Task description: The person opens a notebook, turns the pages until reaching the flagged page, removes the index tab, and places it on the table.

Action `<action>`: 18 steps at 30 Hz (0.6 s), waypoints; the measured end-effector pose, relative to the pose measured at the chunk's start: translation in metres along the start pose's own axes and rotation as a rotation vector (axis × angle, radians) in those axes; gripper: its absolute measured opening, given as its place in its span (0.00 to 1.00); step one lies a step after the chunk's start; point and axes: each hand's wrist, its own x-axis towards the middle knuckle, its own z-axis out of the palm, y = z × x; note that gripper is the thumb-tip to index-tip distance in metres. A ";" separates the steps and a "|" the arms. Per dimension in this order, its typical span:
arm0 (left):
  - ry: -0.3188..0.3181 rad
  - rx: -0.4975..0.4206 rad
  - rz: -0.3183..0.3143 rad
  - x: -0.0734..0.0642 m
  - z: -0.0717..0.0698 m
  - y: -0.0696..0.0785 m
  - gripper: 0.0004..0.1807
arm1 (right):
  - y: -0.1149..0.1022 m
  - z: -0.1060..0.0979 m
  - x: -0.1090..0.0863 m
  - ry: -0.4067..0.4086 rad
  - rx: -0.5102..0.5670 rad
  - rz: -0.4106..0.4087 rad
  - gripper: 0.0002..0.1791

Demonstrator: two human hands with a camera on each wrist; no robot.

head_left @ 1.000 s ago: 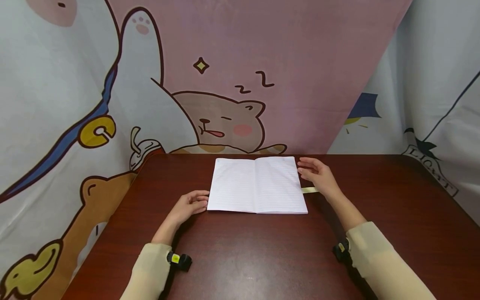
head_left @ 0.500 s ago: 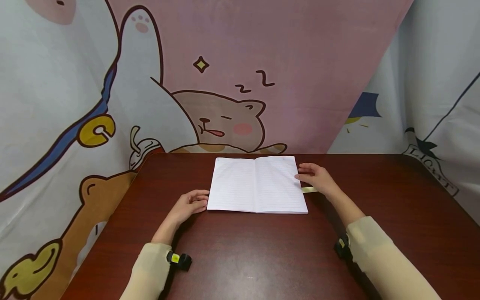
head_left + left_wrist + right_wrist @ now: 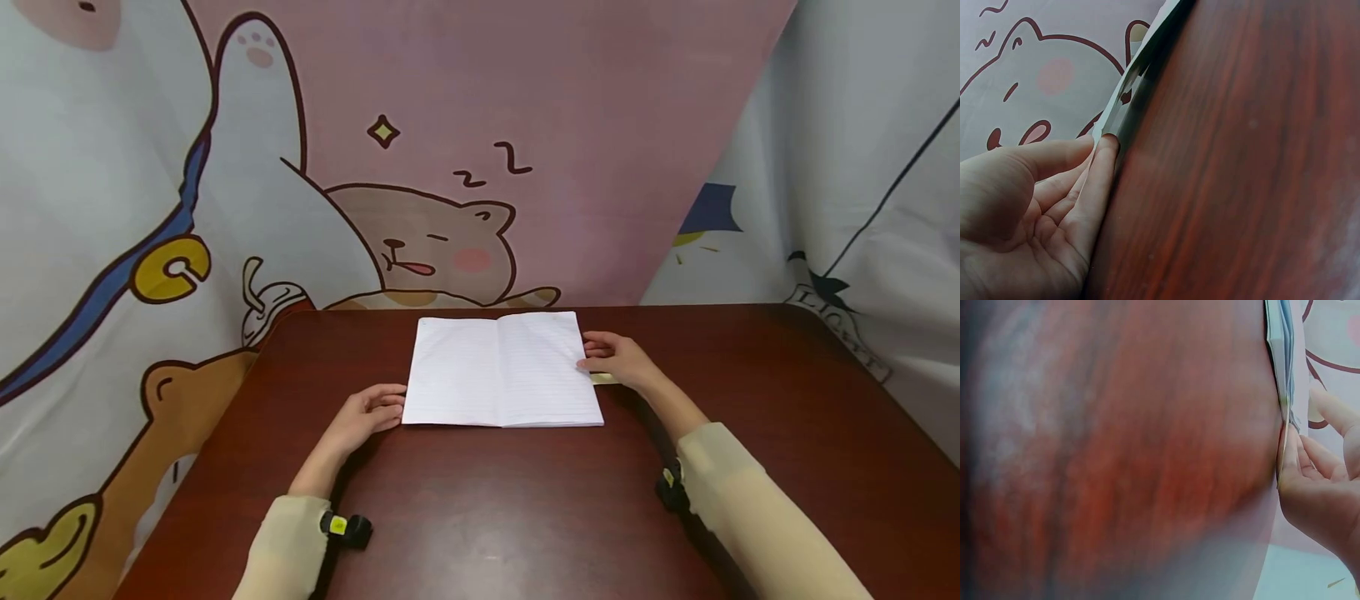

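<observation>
A notebook (image 3: pixel 457 375) with lined white pages lies spread open on the dark red-brown table, its middle fold running away from me. At its left edge is my left hand (image 3: pixel 367 415); the left wrist view shows thumb and index finger (image 3: pixel 1109 147) pinching that edge. My right hand (image 3: pixel 624 362) holds the opposite edge, thumb over the page and the other fingers at the side. In the right wrist view the layered page edges (image 3: pixel 1282 356) meet these fingers. A pale yellow strip (image 3: pixel 604 379) sticks out beside the right hand.
The wooden table (image 3: pixel 480 500) stretches around the notebook. Behind it hangs a cartoon-printed cloth (image 3: pixel 600 167), with more cloth at both sides. Each wrist carries a small black camera on a strap, as at the left sleeve (image 3: pixel 281 550).
My right hand has come down and nearer along the right edge, its thumb now over the page. The left hand keeps its place. The whole head view has shifted slightly.
</observation>
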 end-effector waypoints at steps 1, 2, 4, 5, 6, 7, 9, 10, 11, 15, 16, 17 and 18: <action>-0.001 -0.002 -0.001 0.000 0.000 0.000 0.24 | 0.000 0.000 0.000 -0.001 0.002 -0.011 0.42; -0.006 0.000 0.003 -0.001 0.000 0.000 0.24 | 0.000 0.000 0.000 0.000 0.007 -0.010 0.42; -0.009 0.002 0.004 -0.001 0.000 0.001 0.24 | -0.001 0.001 0.000 0.001 0.008 0.001 0.40; -0.008 0.003 0.003 -0.001 0.000 0.001 0.24 | -0.003 0.002 0.001 -0.005 0.002 0.021 0.39; -0.008 0.004 0.005 -0.001 0.000 0.001 0.24 | -0.004 0.002 0.001 -0.008 -0.005 0.030 0.39; -0.010 0.004 0.007 -0.002 0.000 0.001 0.24 | -0.004 0.002 0.002 -0.009 -0.012 0.043 0.38; -0.010 0.007 0.008 -0.002 0.000 0.002 0.24 | -0.005 0.003 0.003 -0.013 -0.023 0.067 0.38; -0.010 0.007 0.009 -0.002 0.000 0.002 0.24 | -0.005 0.003 0.003 -0.015 -0.029 0.073 0.38; -0.011 0.007 0.010 -0.002 0.000 0.002 0.24 | -0.005 0.003 0.003 -0.016 -0.035 0.079 0.38; -0.010 0.005 0.010 -0.002 0.000 0.001 0.24 | -0.005 0.003 0.004 -0.013 -0.037 0.101 0.37; -0.010 0.005 0.010 -0.002 0.000 0.001 0.24 | -0.006 0.004 0.004 -0.012 -0.039 0.105 0.37; -0.011 0.006 0.011 -0.002 0.000 0.001 0.24 | -0.006 0.004 0.004 -0.012 -0.037 0.108 0.37; -0.011 0.006 0.011 -0.002 0.000 0.001 0.24 | -0.006 0.004 0.003 -0.013 -0.035 0.110 0.37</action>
